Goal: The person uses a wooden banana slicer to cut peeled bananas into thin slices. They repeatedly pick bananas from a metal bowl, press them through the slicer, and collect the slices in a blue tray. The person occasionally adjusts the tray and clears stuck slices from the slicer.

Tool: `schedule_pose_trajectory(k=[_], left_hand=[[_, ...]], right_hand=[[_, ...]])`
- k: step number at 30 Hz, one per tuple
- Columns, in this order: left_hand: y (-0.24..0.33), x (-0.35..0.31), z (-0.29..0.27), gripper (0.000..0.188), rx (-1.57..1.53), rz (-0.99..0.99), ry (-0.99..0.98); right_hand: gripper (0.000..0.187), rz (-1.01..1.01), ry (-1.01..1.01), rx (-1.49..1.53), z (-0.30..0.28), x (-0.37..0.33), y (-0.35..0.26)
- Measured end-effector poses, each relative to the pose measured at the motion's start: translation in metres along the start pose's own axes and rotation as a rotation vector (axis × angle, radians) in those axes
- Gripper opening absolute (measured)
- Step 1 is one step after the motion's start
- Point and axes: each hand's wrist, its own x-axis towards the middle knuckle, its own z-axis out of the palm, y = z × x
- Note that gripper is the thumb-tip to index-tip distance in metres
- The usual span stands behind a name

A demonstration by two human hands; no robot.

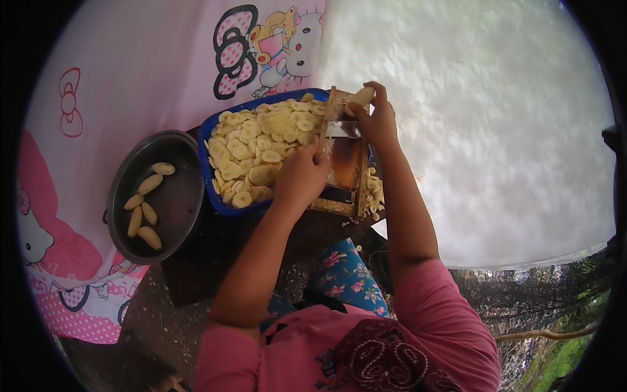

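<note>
My right hand is closed around a peeled banana at the far end of a wooden slicer. A metal blade is set across the slicer's board, just nearer than the banana. My left hand grips the slicer's left side rail, its fingers partly hidden. The slicer rests over the right side of a blue basin. Banana slices fill that basin in a heap.
Left of the basin stands a dark metal pot holding several peeled bananas. Banana bits lie beside the slicer's right edge. A pink printed cloth hangs at the left and back, a white sheet at the right.
</note>
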Motion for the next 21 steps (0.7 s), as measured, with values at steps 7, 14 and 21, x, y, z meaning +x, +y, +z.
schedule_pose_trajectory(k=[7, 14, 21], left_hand=[[-0.005, 0.003, 0.003, 0.045, -0.010, 0.007, 0.000], [0.003, 0.000, 0.000, 0.047, 0.035, -0.003, -0.004], [-0.004, 0.001, 0.005, 0.045, 0.019, 0.014, 0.015]], right_hand=[[0.052, -0.051, -0.139, 0.117, -0.023, -0.104, -0.025], [0.051, -0.039, 0.004, -0.144, 0.000, 0.008, -0.002], [0.057, -0.155, -0.150, 0.004, -0.020, -0.096, -0.015]])
